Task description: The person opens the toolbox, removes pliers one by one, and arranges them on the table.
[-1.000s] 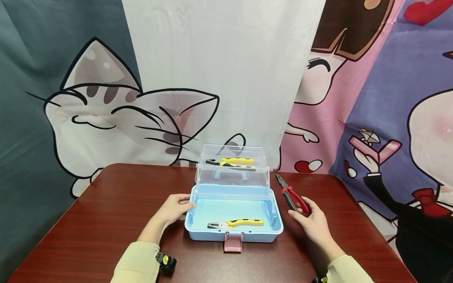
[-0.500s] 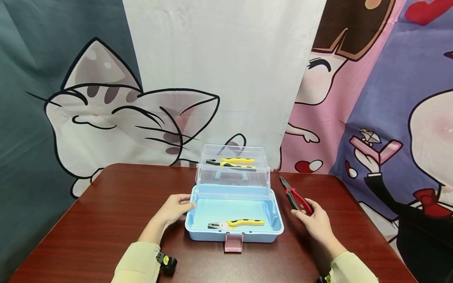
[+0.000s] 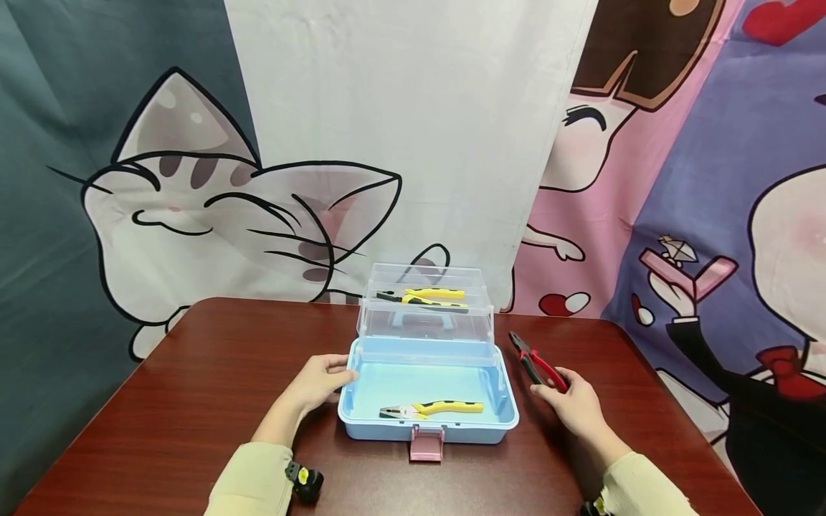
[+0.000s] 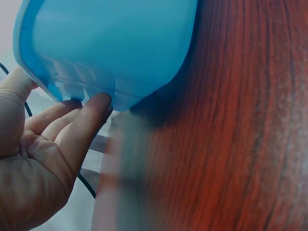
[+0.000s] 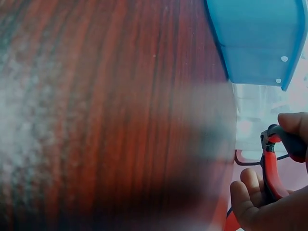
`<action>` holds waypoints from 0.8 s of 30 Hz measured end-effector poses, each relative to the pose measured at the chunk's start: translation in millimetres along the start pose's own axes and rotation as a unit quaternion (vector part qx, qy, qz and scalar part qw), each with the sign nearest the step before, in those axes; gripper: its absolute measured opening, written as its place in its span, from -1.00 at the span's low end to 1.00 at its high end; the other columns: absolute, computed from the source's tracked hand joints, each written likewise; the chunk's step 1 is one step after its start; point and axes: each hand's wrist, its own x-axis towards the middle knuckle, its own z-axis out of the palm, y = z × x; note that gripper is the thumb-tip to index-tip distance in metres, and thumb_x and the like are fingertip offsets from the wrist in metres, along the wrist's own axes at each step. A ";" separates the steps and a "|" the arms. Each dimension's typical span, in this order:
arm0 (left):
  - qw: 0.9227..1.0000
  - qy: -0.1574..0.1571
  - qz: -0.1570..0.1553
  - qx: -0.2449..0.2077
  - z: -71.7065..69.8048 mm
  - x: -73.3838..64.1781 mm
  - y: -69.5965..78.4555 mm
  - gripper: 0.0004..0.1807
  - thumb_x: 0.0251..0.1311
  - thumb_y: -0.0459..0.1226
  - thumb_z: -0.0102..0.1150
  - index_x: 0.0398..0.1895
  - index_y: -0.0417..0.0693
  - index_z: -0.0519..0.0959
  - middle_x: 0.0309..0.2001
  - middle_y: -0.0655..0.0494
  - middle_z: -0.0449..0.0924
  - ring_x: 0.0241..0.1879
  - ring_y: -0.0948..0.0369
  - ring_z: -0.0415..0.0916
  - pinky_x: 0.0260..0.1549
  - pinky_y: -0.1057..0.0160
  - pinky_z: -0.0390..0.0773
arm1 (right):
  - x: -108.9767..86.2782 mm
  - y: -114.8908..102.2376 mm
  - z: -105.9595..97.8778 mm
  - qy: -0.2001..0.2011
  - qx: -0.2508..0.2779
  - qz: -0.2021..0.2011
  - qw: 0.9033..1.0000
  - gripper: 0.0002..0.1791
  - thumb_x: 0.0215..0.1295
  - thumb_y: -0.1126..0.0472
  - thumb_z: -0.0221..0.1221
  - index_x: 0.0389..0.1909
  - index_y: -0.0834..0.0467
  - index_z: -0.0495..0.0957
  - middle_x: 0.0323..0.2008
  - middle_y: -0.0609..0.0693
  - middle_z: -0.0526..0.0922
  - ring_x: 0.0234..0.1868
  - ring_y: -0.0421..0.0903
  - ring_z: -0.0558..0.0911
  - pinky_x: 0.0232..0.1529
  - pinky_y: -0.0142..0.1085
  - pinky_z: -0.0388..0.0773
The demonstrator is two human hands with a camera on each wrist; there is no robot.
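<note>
A light blue toolbox (image 3: pixel 419 432) stands on the table with its clear lid raised. My left hand (image 3: pixel 317 383) grips its left wall, thumb over the rim and fingers against the outside, as the left wrist view also shows (image 4: pixel 53 139). To the right of the box my right hand (image 3: pixel 577 408) holds red-and-black pliers (image 3: pixel 532 358) by the handles, jaws pointing away and to the left. Yellow-handled pliers (image 3: pixel 445 407) lie along the front of the box floor. More yellow-handled pliers (image 3: pixel 432 297) rest in the clear upper tray.
A pink latch (image 3: pixel 426 446) hangs down at the box front. The dark red wooden table (image 3: pixel 245 358) spreads around the box. Behind its far edge hangs a cartoon-printed cloth (image 3: pixel 419 129).
My right hand with the red-and-black pliers has shifted slightly right, then the pliers have dipped lower. The left hand and the toolbox stay in place.
</note>
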 end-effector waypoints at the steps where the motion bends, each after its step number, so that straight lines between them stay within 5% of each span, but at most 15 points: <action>1: 1.000 0.000 0.001 0.000 -0.1 -0.1 -0.1 -0.46 0.24 -0.38 0.10 0.27 -0.40 0.30 0.10 -0.36 0.50 -0.12 0.01 0.63 -0.28 0.08 0.68 | 0.4 -0.1 0.1 -0.001 -0.003 0.001 1.000 -0.38 0.08 0.04 0.33 0.06 0.34 0.44 -0.23 0.15 0.60 -0.26 -0.08 0.45 -0.34 -0.38 0.38; 12: 1.000 0.002 0.002 0.002 0.1 -0.4 -0.6 -0.45 0.22 -0.36 0.12 0.26 -0.40 0.31 0.09 -0.35 0.51 -0.13 0.02 0.63 -0.28 0.07 0.68 | 5.0 -1.6 -3.3 -0.037 -0.024 0.014 0.999 -0.25 0.09 0.02 0.32 0.15 0.45 0.34 -0.18 0.26 0.60 -0.16 0.06 0.50 -0.21 -0.25 0.47; 24: 1.000 -0.001 0.003 0.001 -0.4 0.1 -1.6 -0.46 0.23 -0.36 0.12 0.26 -0.40 0.31 0.09 -0.35 0.51 -0.12 0.01 0.63 -0.28 0.07 0.68 | 8.3 -0.4 -6.2 -0.056 -0.062 0.004 0.997 -0.26 0.06 0.04 0.32 0.11 0.50 0.36 -0.25 0.24 0.58 -0.24 0.03 0.49 -0.29 -0.29 0.43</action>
